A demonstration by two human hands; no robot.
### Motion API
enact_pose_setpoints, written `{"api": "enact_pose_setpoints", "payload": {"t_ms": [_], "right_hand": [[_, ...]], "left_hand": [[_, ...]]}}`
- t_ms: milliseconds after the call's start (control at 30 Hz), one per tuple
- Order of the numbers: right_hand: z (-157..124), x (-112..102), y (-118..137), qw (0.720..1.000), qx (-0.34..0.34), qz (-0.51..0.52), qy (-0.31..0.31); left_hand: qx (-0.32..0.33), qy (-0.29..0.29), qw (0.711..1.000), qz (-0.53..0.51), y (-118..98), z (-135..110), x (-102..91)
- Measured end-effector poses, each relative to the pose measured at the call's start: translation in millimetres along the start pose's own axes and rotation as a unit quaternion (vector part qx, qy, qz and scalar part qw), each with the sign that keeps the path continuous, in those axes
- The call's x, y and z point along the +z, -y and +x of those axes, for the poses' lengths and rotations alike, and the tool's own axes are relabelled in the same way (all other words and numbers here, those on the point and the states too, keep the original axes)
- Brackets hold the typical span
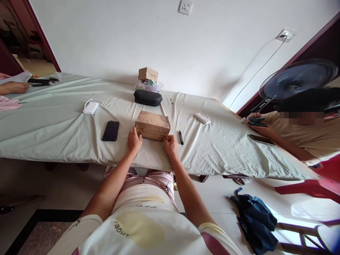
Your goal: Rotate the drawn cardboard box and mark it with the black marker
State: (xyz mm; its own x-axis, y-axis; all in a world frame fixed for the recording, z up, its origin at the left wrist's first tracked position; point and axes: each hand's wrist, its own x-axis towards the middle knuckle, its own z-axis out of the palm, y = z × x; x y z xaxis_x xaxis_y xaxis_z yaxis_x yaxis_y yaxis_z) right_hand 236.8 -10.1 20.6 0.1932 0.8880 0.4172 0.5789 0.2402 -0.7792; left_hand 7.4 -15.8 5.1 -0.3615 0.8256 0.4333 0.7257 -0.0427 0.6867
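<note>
Two bare hands meet a brown patterned box (152, 125) at the centre of the frame, close to the near edge of the worktop (53, 131), which is draped in a pale green cloth. The left hand (134, 141) lies against the box's near left corner, its fingers held together and the thumb raised against the side. The right hand (170, 144) touches the near right corner with its fingers curled loosely together. Neither hand wraps round the box, which sits flat on the cloth.

Just left of the box lies a black phone (111, 130), apart from the left hand, with bare cloth between them. Just right of the right hand lies a dark pen (181, 137), near the box's right end but not touching it. Further up the frame a black case (147, 97) lies behind the box, leaving a band of open cloth between the two. Behind the case a small cardboard box (148, 74) rests on a clear tub (156, 86) near the wall. A white pack (90, 107) sits to the upper left and a white bar (202, 118) to the upper right, both well apart from the hands.

Wide stretches of cloth lie bare at lower left and lower right of the worktop, along its near edge. At the right edge of the frame a co-worker's hands (261, 129) hold a dark thing beside a flat phone (261, 140); another person's hand (14, 87) rests at the upper left
</note>
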Motion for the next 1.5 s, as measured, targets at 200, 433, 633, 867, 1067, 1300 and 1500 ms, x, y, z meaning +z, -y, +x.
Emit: {"api": "enact_pose_setpoints", "payload": {"t_ms": [200,433,633,867,1067,1300,1500], "right_hand": [[1,-1,3,0.999,0.020,-0.006,-0.025],[2,1,-1,0.999,0.037,0.002,-0.021],[2,3,-5,0.999,0.028,-0.004,-0.015],[2,1,-5,1.000,0.024,0.001,-0.014],[1,1,0,0.999,0.038,0.007,-0.030],[1,-1,3,0.998,0.050,0.008,-0.033],[2,-1,1,0.998,0.051,0.017,-0.032]], "left_hand": [[0.001,-0.029,0.999,-0.038,2,1,1.8],[-0.006,-0.037,0.996,-0.087,8,5,1.5],[-0.023,-0.037,0.991,-0.129,10,7,-1.9],[-0.041,-0.051,0.988,-0.141,10,7,-5.7],[-0.046,-0.061,0.985,-0.158,10,7,-6.7],[-0.056,-0.068,0.981,-0.171,11,9,-5.2],[-0.053,-0.049,0.983,-0.171,10,9,-6.8]]}}
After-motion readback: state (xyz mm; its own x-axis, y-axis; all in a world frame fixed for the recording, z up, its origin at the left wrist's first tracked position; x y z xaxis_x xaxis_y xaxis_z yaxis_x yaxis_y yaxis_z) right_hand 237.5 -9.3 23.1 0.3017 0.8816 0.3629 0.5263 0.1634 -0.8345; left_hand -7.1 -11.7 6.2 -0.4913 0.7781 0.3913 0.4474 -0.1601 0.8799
